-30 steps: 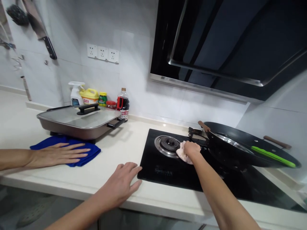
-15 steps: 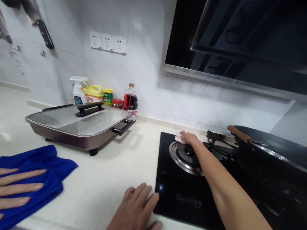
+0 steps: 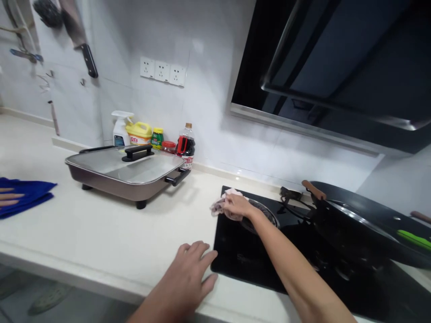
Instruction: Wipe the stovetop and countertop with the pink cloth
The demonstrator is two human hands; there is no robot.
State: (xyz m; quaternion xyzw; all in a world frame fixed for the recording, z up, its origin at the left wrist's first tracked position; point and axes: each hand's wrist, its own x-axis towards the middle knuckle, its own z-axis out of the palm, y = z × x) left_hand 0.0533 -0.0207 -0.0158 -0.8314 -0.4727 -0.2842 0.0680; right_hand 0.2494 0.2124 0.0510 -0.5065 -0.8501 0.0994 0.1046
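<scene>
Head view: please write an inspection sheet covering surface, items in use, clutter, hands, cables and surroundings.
Surface: pale countertop, with a black hob set in.
Items in use: pale cloth, crumpled across the hob's rear left edge.
Clutter: lidded pan, with a spray bottle behind it; black wok over the hob's right side.
Hands: right hand grips the pale cloth; left hand, open, at the hob's front left corner; another person's hand on a blue cloth, cut off at left.
Cables: nothing seen on the counter; blurred cord-like strands at upper left.
Surroundings: range hood above the hob; sockets and a hanging knife on the wall.
</scene>
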